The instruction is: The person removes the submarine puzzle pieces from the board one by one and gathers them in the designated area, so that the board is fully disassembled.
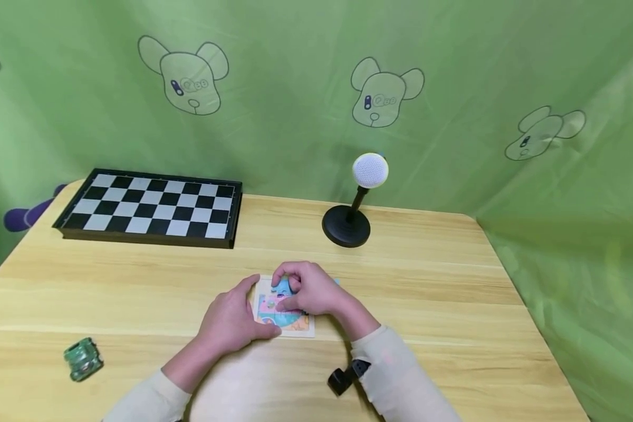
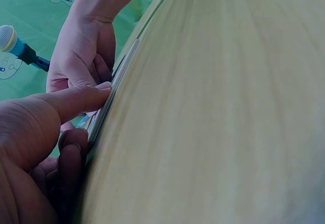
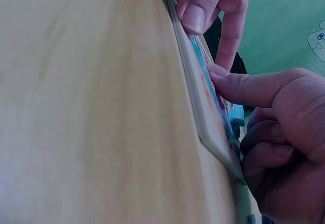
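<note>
A small picture puzzle board [image 1: 298,334] with a pale border lies flat on the table in the head view, its picture pink, teal and orange. My left hand [image 1: 231,323] grips its left side, thumb on the lower edge and a finger at the upper left corner. Over the upper part of the board, my right hand [image 1: 316,290] pinches a blue puzzle piece [image 1: 282,288] between thumb and index finger. The hand hides part of that piece and the picture's upper right. In the right wrist view the thumb [image 3: 244,88] rests at the board's surface.
Just beyond the right hand, a bit of something light blue [image 1: 337,281] shows. A black-and-white chessboard [image 1: 153,205] lies at the back left. A microphone on a round black stand [image 1: 346,226] stands behind the hands. At the left sits a green toy car [image 1: 83,358].
</note>
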The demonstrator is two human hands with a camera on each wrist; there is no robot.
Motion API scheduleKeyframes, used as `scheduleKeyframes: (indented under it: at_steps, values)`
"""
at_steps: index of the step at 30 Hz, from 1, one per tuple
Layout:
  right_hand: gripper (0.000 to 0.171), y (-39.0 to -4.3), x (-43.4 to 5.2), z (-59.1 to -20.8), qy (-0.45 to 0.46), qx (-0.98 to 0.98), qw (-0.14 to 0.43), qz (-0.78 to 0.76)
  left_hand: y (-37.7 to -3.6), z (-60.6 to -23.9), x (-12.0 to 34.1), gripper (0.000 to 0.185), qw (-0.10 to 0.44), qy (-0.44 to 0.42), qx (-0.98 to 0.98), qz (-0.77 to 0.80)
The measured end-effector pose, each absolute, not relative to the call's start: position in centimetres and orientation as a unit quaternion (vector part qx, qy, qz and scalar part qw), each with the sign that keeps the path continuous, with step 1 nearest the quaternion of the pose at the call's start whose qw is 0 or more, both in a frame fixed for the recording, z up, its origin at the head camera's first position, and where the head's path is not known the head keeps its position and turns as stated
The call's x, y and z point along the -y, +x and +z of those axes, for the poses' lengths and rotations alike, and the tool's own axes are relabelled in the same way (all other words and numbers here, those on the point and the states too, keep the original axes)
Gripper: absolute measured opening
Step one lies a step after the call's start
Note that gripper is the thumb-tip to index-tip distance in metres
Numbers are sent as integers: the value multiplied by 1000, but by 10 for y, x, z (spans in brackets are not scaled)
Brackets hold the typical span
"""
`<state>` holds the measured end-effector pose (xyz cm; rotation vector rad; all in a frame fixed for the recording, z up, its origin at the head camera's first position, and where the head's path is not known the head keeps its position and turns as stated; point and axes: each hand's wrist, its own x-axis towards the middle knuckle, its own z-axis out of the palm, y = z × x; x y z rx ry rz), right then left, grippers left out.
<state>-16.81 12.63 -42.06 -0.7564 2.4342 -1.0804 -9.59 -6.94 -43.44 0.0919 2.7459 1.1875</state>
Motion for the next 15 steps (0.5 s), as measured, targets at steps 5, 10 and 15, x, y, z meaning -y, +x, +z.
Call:
scheduleKeyframes:
  at_steps: [5,10,15]
  values:
    - [35,-165,-129,-415,-273,-867,167,-381,-95,-435,69,108,77,30,-914,398]
    - [37,-166,-138,-407,-262,-880,147,-367,-95,-434,68,110,77,30,-914,397]
    - [33,-171,-145,-411,-260,-887,155,-348,-95,-434,68,110,76,28,-915,395]
